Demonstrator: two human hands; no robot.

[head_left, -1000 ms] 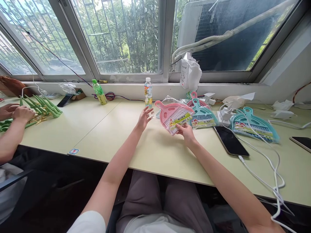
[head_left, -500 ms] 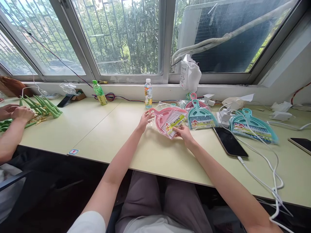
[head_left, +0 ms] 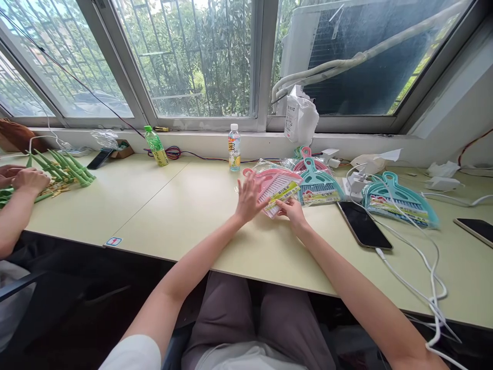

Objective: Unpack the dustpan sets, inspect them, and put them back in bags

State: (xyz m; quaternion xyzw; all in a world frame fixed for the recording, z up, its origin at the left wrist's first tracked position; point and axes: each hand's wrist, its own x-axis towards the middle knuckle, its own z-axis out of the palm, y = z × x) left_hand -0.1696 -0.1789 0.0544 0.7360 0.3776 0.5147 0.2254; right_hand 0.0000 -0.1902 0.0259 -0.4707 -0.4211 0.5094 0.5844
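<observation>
A pink dustpan and brush set (head_left: 283,186) in clear plastic, with a yellow-green label, is tilted above the table in front of me. My right hand (head_left: 292,210) pinches its lower right corner, thumb on top. My left hand (head_left: 249,198) lies over the set's left side with fingers spread, touching or just above the wrapper. Just right of the pink set is a wrapped teal dustpan and brush set (head_left: 320,186), with more pink and green handles behind it. Another teal set (head_left: 402,200) lies farther right.
A clear drink bottle (head_left: 234,149) and a green bottle (head_left: 157,146) stand near the window sill. Right of me lie a phone (head_left: 364,225), white cables (head_left: 433,272) and a power adapter (head_left: 356,185). At far left, another person's hands (head_left: 29,180) work by green stalks (head_left: 67,167).
My left hand has let go of the pink set's handle end and moved right, over its face, with fingers spread. The right hand keeps its hold.
</observation>
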